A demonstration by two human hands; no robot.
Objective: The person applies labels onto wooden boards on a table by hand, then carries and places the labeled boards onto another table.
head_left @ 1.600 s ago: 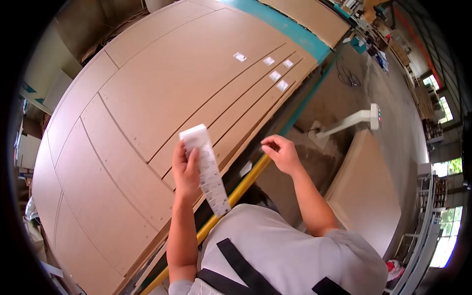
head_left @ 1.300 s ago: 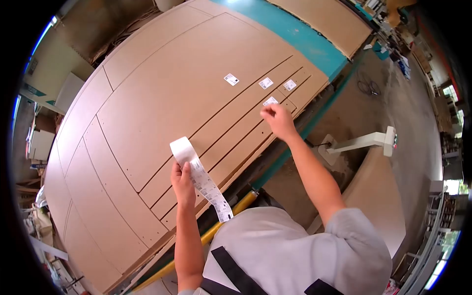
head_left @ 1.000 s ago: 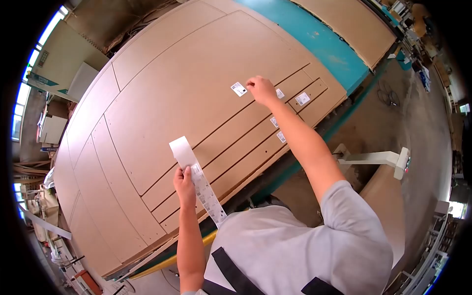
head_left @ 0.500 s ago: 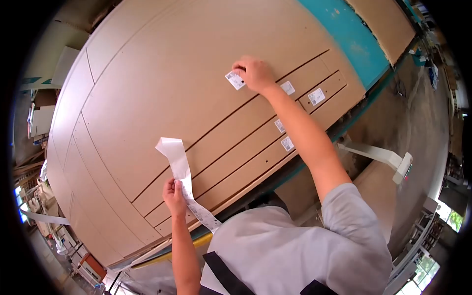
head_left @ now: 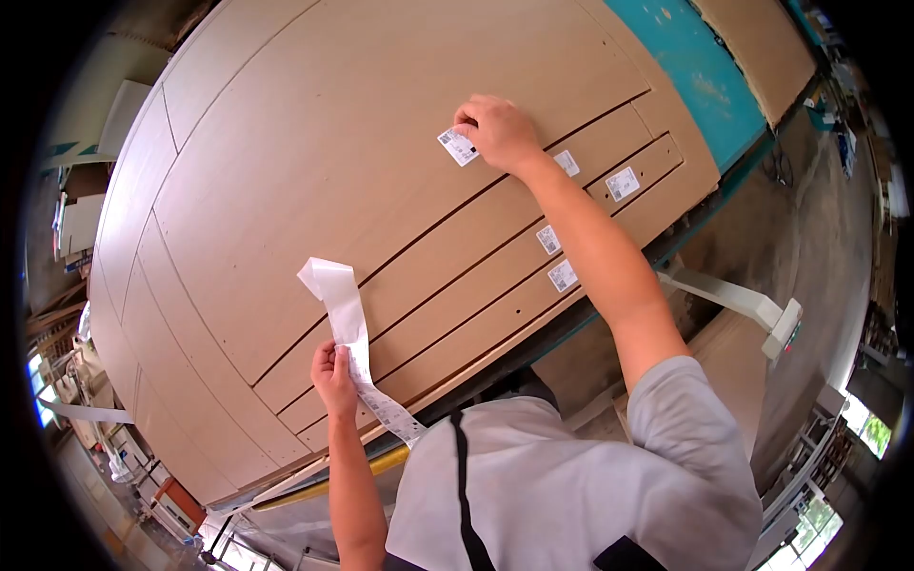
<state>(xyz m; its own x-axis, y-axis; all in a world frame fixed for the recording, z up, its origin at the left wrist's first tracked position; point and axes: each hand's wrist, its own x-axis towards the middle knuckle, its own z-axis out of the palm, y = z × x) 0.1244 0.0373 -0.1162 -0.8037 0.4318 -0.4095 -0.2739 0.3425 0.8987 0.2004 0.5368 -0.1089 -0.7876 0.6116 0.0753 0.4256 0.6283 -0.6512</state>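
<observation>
Gripping a strip of printed labels (head_left: 348, 328) between thumb and curled fingers of the left hand (head_left: 334, 379) at eight o'clock; trailing toward the grey shirt (head_left: 562, 466), with a blank upper end folded more sharply than a second ago. Showing beside the right forearm, from one to three o'clock: four stuck labels (head_left: 624, 184). Reaching to twelve with the right hand (head_left: 497, 133), fingers curled over a single label (head_left: 456, 147) on the grooved brown panel (head_left: 381, 171); a second ago, just right of that label. Cannot tell if pinching or pressing. Beyond, at two, turquoise counter (head_left: 709, 90).
</observation>
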